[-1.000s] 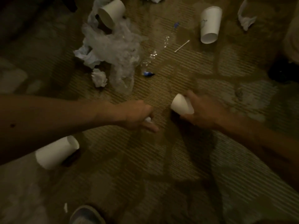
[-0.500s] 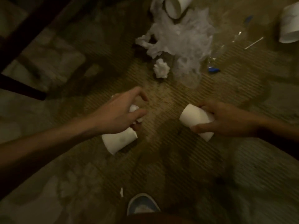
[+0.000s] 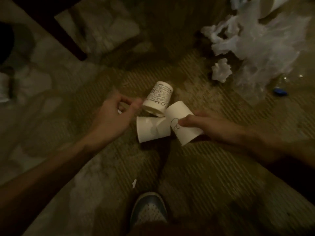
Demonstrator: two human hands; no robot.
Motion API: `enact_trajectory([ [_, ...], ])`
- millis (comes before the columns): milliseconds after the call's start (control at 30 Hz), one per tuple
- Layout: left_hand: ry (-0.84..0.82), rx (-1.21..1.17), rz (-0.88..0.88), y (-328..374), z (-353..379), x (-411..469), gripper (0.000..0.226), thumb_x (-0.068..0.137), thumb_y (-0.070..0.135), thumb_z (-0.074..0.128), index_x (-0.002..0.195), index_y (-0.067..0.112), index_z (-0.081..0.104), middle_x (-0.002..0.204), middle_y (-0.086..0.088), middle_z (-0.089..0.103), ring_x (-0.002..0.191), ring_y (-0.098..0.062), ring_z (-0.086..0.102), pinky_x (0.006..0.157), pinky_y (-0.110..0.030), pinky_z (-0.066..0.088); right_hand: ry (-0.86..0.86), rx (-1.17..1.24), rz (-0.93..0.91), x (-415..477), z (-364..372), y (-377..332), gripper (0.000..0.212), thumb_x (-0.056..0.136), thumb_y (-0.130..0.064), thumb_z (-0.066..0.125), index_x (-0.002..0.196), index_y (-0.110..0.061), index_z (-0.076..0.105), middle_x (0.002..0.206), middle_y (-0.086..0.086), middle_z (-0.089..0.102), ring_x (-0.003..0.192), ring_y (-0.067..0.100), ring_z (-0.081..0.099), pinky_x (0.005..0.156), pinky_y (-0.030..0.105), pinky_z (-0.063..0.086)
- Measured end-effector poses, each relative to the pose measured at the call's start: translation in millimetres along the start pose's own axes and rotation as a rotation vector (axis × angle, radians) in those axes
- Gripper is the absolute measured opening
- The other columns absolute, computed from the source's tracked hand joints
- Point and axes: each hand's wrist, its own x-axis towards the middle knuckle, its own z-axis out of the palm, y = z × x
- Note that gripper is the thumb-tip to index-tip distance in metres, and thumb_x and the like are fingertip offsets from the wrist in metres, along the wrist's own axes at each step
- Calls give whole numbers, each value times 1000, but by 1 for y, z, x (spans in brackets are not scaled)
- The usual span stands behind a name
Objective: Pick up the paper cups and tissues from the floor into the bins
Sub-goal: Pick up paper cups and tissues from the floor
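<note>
A: Where are the cups now?
B: Three are bunched in the middle. The printed cup [image 3: 157,97] is at 12 o'clock of the bunch, the plain cup [image 3: 152,131] at 7 o'clock and the face cup [image 3: 183,124] at 4 o'clock. They touch or nearly touch
A: Who holds what?
B: The right hand [image 3: 209,128] is wrapped round the face cup, with its thumb by the drawing. The left hand [image 3: 114,116] pinches the printed cup at its rim. A bit of white peeks from its palm, maybe a tissue. The plain cup looks like it lies on the carpet [image 3: 196,176], but I cannot tell for sure
A: What changed?
B: Half a second ago the hands were apart, and the left one hung over a cup on the floor. Now they have come together. I think the cups get stacked next, so one trip does it
A: What else is around?
B: A tissue ball [image 3: 221,72] at 1 o'clock, a plastic bag [image 3: 265,48] heap past it, a blue cap [image 3: 279,91] at 3 o'clock and a far cup [image 3: 272,9] way up at 1 o'clock. A paper scrap [image 3: 134,183] and a shoe [image 3: 150,212] sit at 6 o'clock, and a dark leg [image 3: 64,34] at 10 o'clock
A: Anything in the way?
B: Nothing blocks the hands. No bin shows, so lots is left to pick up
</note>
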Motion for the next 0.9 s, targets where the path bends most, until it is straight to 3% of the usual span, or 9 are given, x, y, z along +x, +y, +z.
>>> enact_trajectory([
  [100, -25, -117, -223, -11, 14, -14, 47, 77, 73, 57, 85, 27, 63, 81, 9, 65, 72, -5, 60, 59, -28, 45, -91, 84, 30, 8, 13, 4, 34, 80, -43, 69, 109, -26, 59, 100, -2, 71, 81, 10, 73, 67, 26, 57],
  [167, -48, -238, -283, -12, 27, -26, 30, 86, 55, 62, 87, 25, 63, 86, 2, 67, 71, -8, 62, 57, -29, 52, -115, 108, 27, 9, 17, 7, 33, 83, -41, 67, 111, -25, 58, 102, 2, 70, 78, 10, 73, 63, 23, 55],
  [233, -2, -272, -239, -7, 38, -37, 13, 92, 38, 64, 85, 26, 63, 86, 3, 67, 73, -11, 62, 62, -33, 55, -120, 97, 10, 5, 14, 13, 33, 83, -41, 66, 111, -25, 58, 101, 1, 70, 76, 9, 73, 61, 22, 55],
  [300, 0, -272, -193, 3, 43, -46, 13, 91, 38, 64, 82, 30, 66, 80, 10, 68, 75, -12, 64, 63, -35, 53, -133, 86, 8, -1, 6, 17, 27, 84, -44, 64, 106, -30, 56, 102, -1, 69, 79, 9, 72, 63, 23, 56],
  [367, -52, -261, -151, 16, 48, -50, 16, 91, 42, 63, 80, 34, 70, 76, 14, 69, 71, -4, 65, 60, -29, 48, -137, 126, 25, -8, -6, 23, 29, 83, -47, 63, 106, -32, 54, 104, -1, 69, 83, 11, 72, 72, 26, 59],
  [467, -117, -193, -57, 50, 55, -49, 19, 92, 40, 61, 78, 31, 70, 81, 16, 70, 76, 0, 66, 62, -26, 48, -122, 205, 31, -29, -26, 30, 34, 73, -50, 68, 101, -36, 56, 104, -1, 71, 86, 15, 73, 82, 35, 60],
  [567, -206, -139, 66, 108, 59, -38, 18, 95, 35, 58, 80, 30, 66, 84, 9, 66, 76, -5, 64, 62, -29, 51, -81, 359, 35, -69, -59, 20, 47, 62, -52, 71, 102, -32, 56, 95, 2, 76, 85, 19, 74, 71, 32, 60],
  [700, -325, -99, 293, 220, 45, -33, 18, 99, 38, 51, 90, 31, 64, 85, 13, 62, 68, 10, 59, 53, -16, 48, 67, 437, -24, -146, -120, -18, 64, 69, -49, 68, 126, -22, 53, 116, 14, 69, 106, 34, 67, 91, 46, 54],
  [900, -418, -169, 476, 426, -29, -84, 22, 101, 36, 49, 82, 32, 59, 85, 15, 57, 72, 18, 56, 53, -4, 44, 250, 651, -108, -321, -186, -129, 67, 71, -44, 63, 131, -14, 54, 116, 19, 67, 99, 35, 67, 73, 39, 55],
])
